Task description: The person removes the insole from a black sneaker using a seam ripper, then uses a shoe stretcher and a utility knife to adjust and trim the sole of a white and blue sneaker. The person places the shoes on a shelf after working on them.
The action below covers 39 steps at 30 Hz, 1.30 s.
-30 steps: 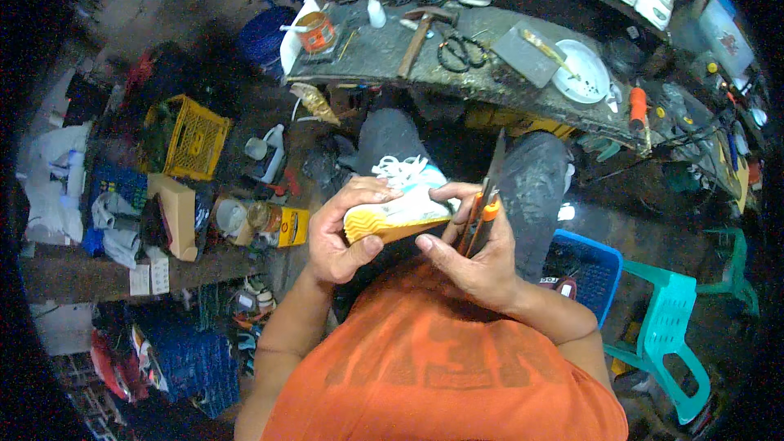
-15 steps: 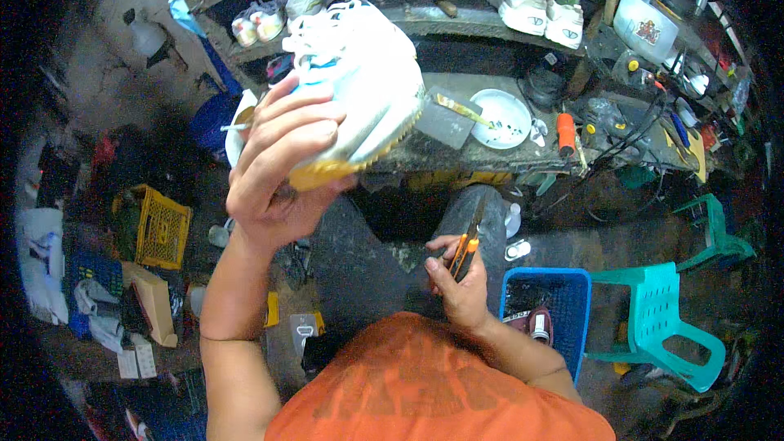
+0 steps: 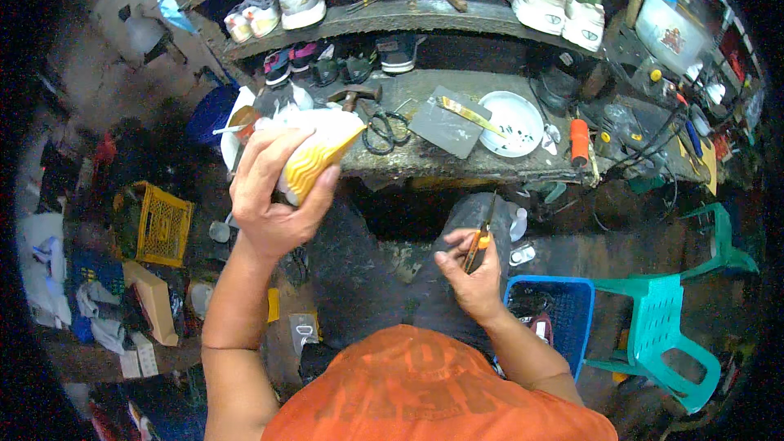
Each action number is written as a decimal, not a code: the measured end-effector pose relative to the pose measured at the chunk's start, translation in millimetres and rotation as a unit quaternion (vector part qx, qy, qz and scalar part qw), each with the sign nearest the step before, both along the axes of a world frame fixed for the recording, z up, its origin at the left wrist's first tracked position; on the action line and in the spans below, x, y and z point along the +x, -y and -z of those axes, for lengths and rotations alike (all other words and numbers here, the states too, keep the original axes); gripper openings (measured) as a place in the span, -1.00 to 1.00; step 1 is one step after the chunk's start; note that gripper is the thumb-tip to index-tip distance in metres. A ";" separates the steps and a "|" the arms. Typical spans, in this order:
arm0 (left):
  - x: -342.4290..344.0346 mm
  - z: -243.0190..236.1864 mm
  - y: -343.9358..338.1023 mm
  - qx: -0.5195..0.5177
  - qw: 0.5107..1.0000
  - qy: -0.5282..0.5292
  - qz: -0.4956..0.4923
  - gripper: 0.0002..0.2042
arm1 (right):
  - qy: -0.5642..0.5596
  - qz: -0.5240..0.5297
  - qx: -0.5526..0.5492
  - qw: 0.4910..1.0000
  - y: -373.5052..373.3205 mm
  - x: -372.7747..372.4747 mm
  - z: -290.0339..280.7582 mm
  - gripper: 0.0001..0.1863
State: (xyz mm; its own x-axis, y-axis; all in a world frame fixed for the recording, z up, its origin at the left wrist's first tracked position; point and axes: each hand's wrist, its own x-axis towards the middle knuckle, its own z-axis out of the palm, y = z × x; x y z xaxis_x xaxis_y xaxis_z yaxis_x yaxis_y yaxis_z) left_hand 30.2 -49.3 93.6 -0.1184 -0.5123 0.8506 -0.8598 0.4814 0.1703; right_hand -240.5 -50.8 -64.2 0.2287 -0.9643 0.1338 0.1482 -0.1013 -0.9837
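Observation:
My left hand point(image 3: 273, 200) is closed round a white shoe point(image 3: 321, 157) with a wavy yellow sole, raised in front of the bench. The sole faces partly toward me and the fingers hide much of the upper. Lower down and to the right, over my thigh, my right hand point(image 3: 475, 278) is closed on pliers point(image 3: 483, 241) with orange and black handles. Their narrow dark jaws point up and away from me, apart from the shoe. Behind the shoe, a hammer point(image 3: 357, 95) and black-handled scissors point(image 3: 384, 132) lie on the bench.
On the worn bench point(image 3: 392, 165) are a grey slab point(image 3: 441, 132), a brush point(image 3: 472, 113), a white plate point(image 3: 531, 106) and an orange-handled tool point(image 3: 579, 143). Shoes point(image 3: 304, 2) line the shelf behind. A blue basket point(image 3: 584, 327) and green chair point(image 3: 661, 318) stand at right.
The shoe has come down and turned, so its yellow sole shows more and the bench tools behind it are uncovered. My right hand with the pliers has shifted slightly right.

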 end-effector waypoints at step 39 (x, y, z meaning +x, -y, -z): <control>20.5 146.1 -92.4 0.377 0.818 -0.421 0.109 0.09 | 0.216 -0.061 0.028 0.974 55.8 89.3 -34.4 -0.65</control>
